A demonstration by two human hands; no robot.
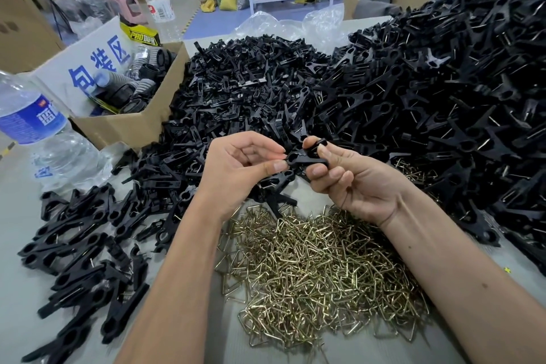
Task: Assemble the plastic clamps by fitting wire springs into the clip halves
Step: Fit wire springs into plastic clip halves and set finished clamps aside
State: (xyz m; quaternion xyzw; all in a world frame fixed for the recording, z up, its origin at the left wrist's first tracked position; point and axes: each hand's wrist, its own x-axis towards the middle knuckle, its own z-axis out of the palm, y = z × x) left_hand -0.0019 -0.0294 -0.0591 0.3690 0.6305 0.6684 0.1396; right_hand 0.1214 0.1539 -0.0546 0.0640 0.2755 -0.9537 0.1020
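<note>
Black clip halves were pinched mid-frame btwn left hand thumb/forefinger and right hand curled fingers, above the wire springs; prob light, stiff, slick plastic, best gripped near the pivot hole.

Clamp partly hidden by fingers; water bottle edge-cropped.

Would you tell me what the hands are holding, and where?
Both hands pinch a black clip half: left hand at its round end, right hand at the other.
</note>
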